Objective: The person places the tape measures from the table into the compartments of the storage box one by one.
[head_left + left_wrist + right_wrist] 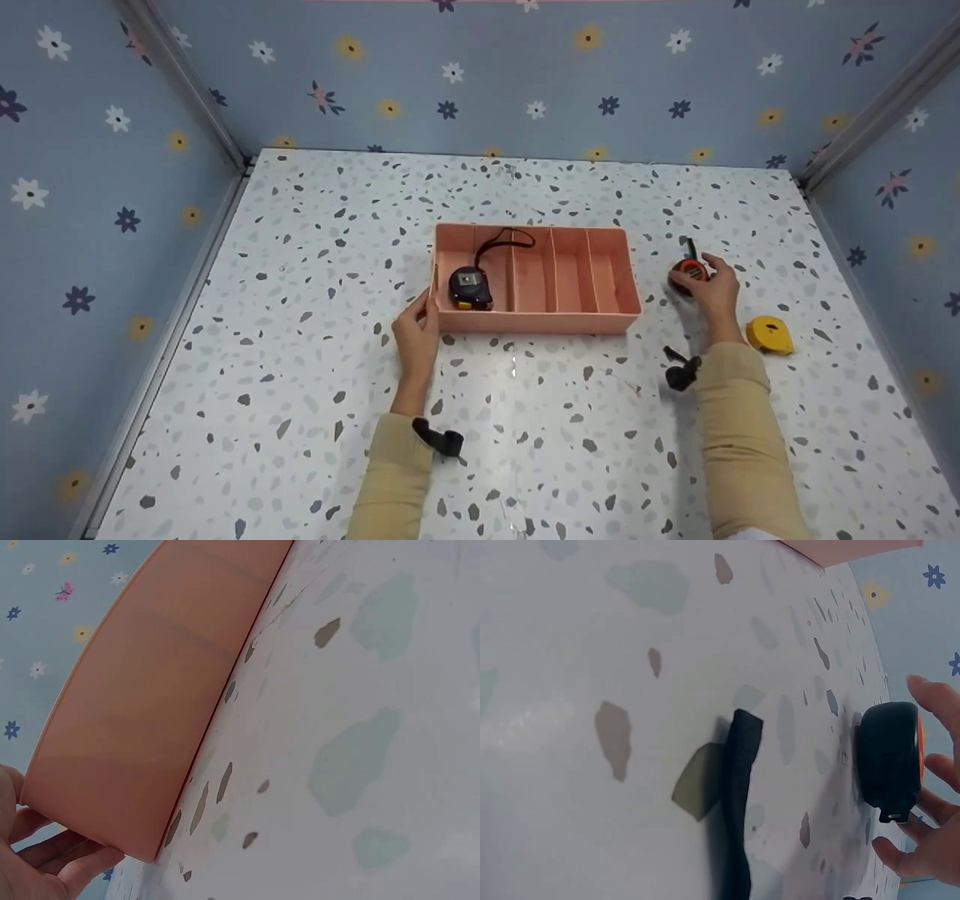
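Observation:
A salmon-pink divided box (pixel 540 323) stands on the speckled table. My left hand (pixel 417 334) holds its left end, with fingers (pixel 46 849) along the end wall and one finger at the rim. In the box's left part sits a black tape measure (pixel 469 286) with a dark wrist strap. To the right of the box, a black-and-orange tape measure (pixel 684 274) rests on the table. My right hand (pixel 718 295) is around it, thumb and fingers spread; in the right wrist view gaps show between the fingertips and the black case (pixel 887 754).
A yellow tape measure (pixel 769 334) lies right of my right wrist. Black wrist cameras (pixel 442 439) are on both sleeves. Flower-patterned panels (pixel 495 82) enclose the table at the back and sides. A black strap (pixel 739 795) crosses the right wrist view.

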The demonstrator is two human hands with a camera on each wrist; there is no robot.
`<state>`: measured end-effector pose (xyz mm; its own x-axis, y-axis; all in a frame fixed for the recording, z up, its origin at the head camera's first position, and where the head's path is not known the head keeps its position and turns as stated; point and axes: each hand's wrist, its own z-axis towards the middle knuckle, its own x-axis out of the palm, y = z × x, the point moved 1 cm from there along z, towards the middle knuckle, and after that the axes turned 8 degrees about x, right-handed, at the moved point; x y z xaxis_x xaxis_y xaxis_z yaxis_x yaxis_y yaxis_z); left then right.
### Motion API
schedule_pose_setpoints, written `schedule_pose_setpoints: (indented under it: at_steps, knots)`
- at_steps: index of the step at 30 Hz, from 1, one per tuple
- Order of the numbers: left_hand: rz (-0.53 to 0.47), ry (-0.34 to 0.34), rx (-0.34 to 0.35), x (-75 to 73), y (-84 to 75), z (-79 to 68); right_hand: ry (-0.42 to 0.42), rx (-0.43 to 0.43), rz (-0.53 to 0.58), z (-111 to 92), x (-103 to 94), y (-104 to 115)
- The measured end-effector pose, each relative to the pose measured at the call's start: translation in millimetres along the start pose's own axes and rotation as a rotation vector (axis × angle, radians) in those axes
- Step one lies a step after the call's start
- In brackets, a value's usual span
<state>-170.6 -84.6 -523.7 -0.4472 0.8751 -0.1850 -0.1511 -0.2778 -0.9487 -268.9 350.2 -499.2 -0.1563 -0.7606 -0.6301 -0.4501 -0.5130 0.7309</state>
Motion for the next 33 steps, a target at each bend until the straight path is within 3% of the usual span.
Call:
schedule_pose_setpoints:
  at_steps: [12, 23, 33]
  knots:
    - [0.017, -0.016, 0.013, 0.2, 0.5, -0.1, 0.008, -0.011, 0.071, 3.7, 4.1, -9.1]
    - [0.017, -0.001, -0.016, 0.1, -1.1, 0.0, -0.024, -0.005, 0.042, 7.1, 7.2, -10.7]
    - [-0.004, -0.001, 0.005, 0.2, -0.3, -0.6, -0.029, -0.014, 0.055, 2.6, 5.3, -10.3]
